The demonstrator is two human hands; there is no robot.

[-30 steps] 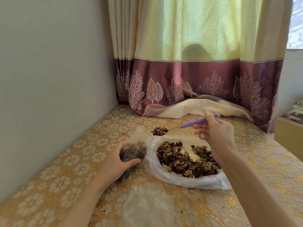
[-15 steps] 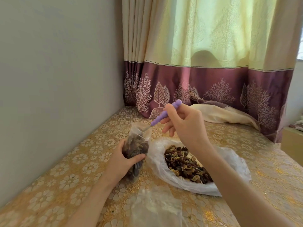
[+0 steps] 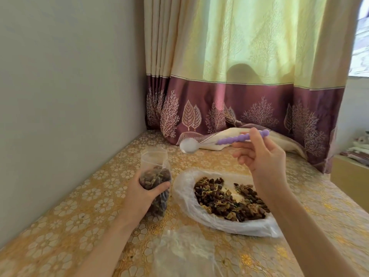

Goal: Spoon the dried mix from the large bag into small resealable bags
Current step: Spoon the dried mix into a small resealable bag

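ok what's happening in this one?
A person is portioning dried mix from a large bag into a small resealable bag. The left hand grips the small bag, partly filled and open at the top, standing on the table. The right hand holds a purple-handled spoon, its bowl empty, above the table. Another clear bag lies nearer the camera.

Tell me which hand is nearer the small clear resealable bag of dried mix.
Left. The left hand grips the small clear resealable bag; the right hand holds the purple-handled spoon up, off to its right.
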